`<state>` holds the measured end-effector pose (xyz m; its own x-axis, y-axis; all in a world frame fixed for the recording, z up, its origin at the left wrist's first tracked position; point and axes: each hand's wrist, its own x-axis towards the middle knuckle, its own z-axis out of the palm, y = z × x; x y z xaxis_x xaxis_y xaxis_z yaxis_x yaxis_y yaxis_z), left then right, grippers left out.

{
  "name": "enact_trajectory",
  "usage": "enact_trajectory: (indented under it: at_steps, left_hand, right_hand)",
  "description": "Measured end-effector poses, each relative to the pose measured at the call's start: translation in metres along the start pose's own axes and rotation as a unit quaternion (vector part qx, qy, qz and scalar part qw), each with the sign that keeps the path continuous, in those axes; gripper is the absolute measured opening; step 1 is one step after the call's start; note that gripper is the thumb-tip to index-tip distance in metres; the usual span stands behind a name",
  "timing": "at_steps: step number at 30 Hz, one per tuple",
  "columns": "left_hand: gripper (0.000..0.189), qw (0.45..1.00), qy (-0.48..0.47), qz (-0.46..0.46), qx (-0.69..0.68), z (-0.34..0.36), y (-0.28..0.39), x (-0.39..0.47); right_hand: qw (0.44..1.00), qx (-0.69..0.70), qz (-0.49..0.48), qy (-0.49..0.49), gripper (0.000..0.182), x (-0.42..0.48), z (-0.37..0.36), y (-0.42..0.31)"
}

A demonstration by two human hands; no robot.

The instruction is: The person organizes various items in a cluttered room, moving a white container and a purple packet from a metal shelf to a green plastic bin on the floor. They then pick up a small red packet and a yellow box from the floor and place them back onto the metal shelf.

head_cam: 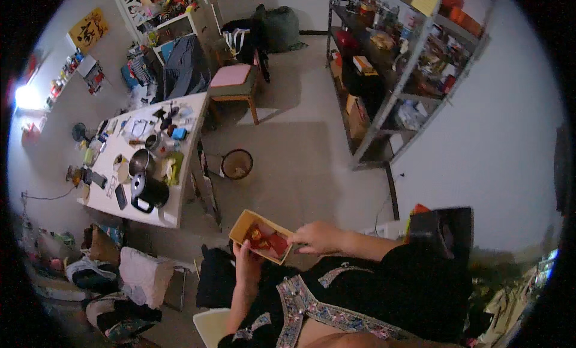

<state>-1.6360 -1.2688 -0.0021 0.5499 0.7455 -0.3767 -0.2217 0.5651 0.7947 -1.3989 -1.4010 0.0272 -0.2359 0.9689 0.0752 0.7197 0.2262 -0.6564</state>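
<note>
In front of my body a small open-topped yellow box [237, 229] is held up, tilted a little toward me. Red items with gold-coloured patches [263, 237] lie inside it; they are too blurred to name. My left hand [246, 258] grips the box from its near left side, thumb at the rim and the other fingers mostly hidden beneath. At the opposite end, the bent fingers of my right hand [315, 238] meet the box's right rim, and its fingertips are partly out of sight.
A white table [164, 217] at left carries a black electric kettle [150, 192], a metal pot [140, 162] and clutter. A waste bin [237, 164] stands on the floor past the box. Farther off are a cushioned chair [231, 80] and a loaded metal shelf unit [396, 96].
</note>
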Motion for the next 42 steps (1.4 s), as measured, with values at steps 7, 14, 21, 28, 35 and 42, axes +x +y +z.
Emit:
enact_trajectory:
  at_steps: [7,14,21,28,35,42]
  left_hand:
    - [0.072,0.996,0.04,-0.077,-0.005,0.105,-0.003,0.104]
    - [0.074,0.994,0.009,-0.082,-0.074,0.14,0.006,0.19]
    - [0.056,0.98,0.064,-0.134,-0.133,0.119,0.014,0.294]
    - [0.042,0.987,-0.069,-0.143,-0.01,0.195,0.101,0.486]
    - [0.043,0.941,-0.259,-0.042,0.215,0.392,0.173,0.664]
    - [0.053,0.836,-0.47,0.043,0.28,0.554,0.123,0.791]
  right_hand:
    - [1.0,-0.006,-0.021,-0.005,0.026,0.022,-0.102,0.12]
    - [0.997,-0.031,0.017,0.067,0.025,0.049,-0.175,0.195]
    - [0.955,-0.068,0.182,0.224,0.02,0.063,-0.264,0.278]
    - [0.837,-0.196,0.327,0.392,0.019,0.086,-0.379,0.348]
    - [0.755,-0.217,0.372,0.496,0.024,0.103,-0.453,0.422]
    - [0.748,-0.228,0.363,0.507,0.021,0.122,-0.564,0.542]
